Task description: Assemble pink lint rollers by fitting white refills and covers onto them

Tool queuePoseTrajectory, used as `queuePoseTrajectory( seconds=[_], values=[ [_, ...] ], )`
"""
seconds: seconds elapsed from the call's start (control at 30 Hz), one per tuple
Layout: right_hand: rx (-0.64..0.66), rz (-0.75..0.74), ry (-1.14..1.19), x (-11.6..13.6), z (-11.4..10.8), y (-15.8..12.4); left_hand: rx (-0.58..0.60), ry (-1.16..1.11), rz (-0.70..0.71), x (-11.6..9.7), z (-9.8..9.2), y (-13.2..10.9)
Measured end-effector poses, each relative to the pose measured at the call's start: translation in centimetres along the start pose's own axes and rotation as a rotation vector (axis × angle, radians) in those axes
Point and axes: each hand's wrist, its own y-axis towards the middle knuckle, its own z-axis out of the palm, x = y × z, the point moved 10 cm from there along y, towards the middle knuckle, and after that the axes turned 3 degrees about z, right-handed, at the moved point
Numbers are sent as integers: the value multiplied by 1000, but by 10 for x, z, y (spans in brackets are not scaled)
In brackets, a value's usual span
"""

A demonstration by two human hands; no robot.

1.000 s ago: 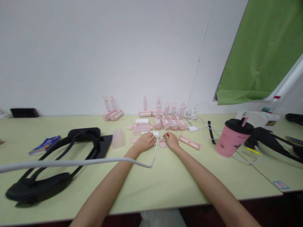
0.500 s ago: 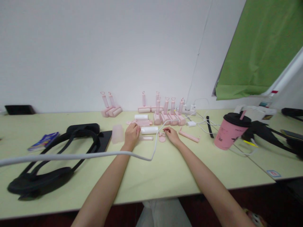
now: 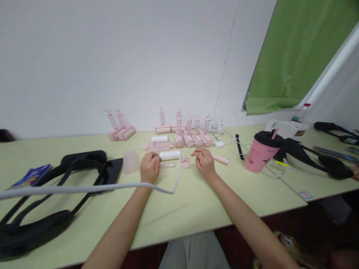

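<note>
My left hand [image 3: 150,168] lies on the table with its fingers curled in. Whatever might be inside it is hidden. Just to its right are a white cylinder [image 3: 170,155] and a clear, pinkish tube [image 3: 167,164]. A frosted pink box [image 3: 130,162] sits to its left. My right hand [image 3: 204,163] is bent at the wrist, fingers loosely bent and apart, and nothing shows in it. Near its fingertips lies a small round pink piece with a loop [image 3: 185,163]. Partly behind this hand is a slim pink stick-like part [image 3: 221,159].
Pink holders with upright tubes [image 3: 193,138] line the wall, with two more [image 3: 121,132] farther left. A white cable [image 3: 112,185] hangs across the view. Black headgear [image 3: 70,186] lies left; a pink cup [image 3: 262,153] stands right. Another person's hand [image 3: 355,172] shows at the right edge.
The view has turned to the right, so things sit farther left. My right hand's fingers have drawn slightly away from the round pink piece. My left hand stays curled on the table.
</note>
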Motion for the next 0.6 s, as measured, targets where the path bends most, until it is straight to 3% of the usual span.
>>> queuePoseTrajectory(
  seconds=[0.1, 0.2, 0.3, 0.47, 0.6],
  values=[
    [66, -93, -67, 23, -9, -13, 11, -28, -65, -2, -1, -5],
    [168, -62, -62, 26, 2, -16, -8, -46, -154, 4, 0, -6],
    [186, -33, 6, 28, 12, -14, -8, -99, -206, 10, 6, -4],
    [291, -135, 92, 50, 30, -12, 24, -218, -247, 16, 10, -3],
    [246, -76, 143, 39, 37, -12, -27, -282, -340, 33, 4, -13]
  ],
)
